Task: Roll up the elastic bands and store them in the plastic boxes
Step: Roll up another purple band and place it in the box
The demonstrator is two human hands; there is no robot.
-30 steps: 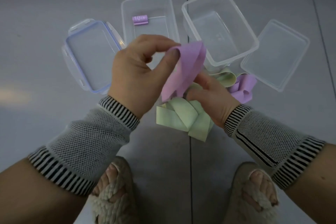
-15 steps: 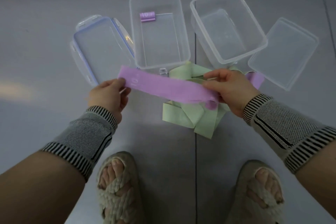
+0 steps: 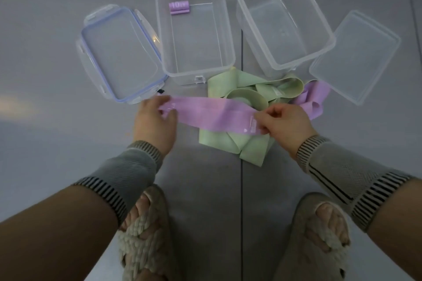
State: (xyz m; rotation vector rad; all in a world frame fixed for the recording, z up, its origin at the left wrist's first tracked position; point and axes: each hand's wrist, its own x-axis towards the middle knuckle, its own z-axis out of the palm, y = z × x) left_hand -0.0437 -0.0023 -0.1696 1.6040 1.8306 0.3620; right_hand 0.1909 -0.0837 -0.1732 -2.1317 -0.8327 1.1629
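The left hand (image 3: 155,121) pinches one end of a purple band (image 3: 210,115) between thumb and curled fingers, and the right hand (image 3: 283,123) pinches the other end the same way, so the band lies flat and stretched between them, just above a heap of green bands (image 3: 230,143) on the floor (image 3: 45,75). A second purple band (image 3: 312,100) lies loose at the heap's right edge. Beyond the hands stand two clear boxes: the left box (image 3: 226,29) holds a small purple roll (image 3: 179,7) in its far corner, the right box (image 3: 328,39) holds nothing visible. A blue-edged lid (image 3: 121,52) lies beside the left box, touching it, and a plain lid (image 3: 356,57) lies beside the right box.
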